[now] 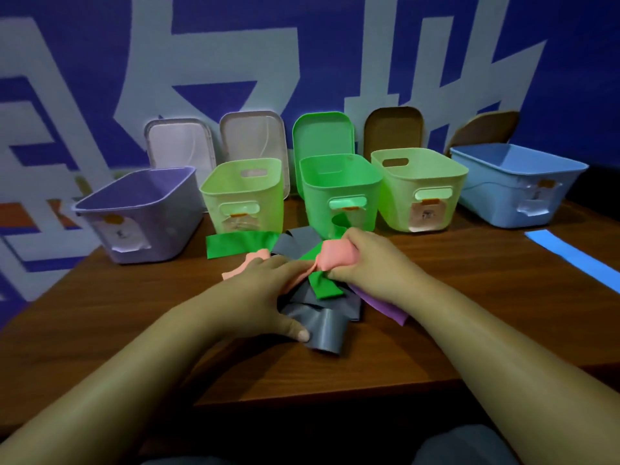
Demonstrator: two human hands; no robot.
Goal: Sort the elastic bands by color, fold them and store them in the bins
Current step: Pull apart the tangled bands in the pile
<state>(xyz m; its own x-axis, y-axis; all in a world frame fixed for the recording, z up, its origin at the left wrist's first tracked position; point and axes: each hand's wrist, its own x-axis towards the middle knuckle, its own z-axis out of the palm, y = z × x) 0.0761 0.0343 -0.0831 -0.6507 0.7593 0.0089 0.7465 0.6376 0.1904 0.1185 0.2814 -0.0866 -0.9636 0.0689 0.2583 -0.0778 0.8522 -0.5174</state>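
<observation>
A heap of elastic bands lies mid-table: a green band (235, 245), a grey band (323, 330), a purple band (391, 308) and a pink band (337, 260). My right hand (375, 263) grips a bunched part of the pink band, fingers curled round it. My left hand (265, 297) rests on the heap and holds the pink band's other part, its thumb on the grey band. Behind the heap stand a purple bin (141, 196), a light green bin (241, 186), a green bin (339, 182), another light green bin (419, 176) and a blue bin (516, 172).
Lids lean on the blue wall behind the bins: two whitish lids (177, 142), a green lid (322, 132) and two brown lids (392, 127). A blue band (570, 255) lies flat at the table's right. The wooden table (134, 330) edge runs close to my body.
</observation>
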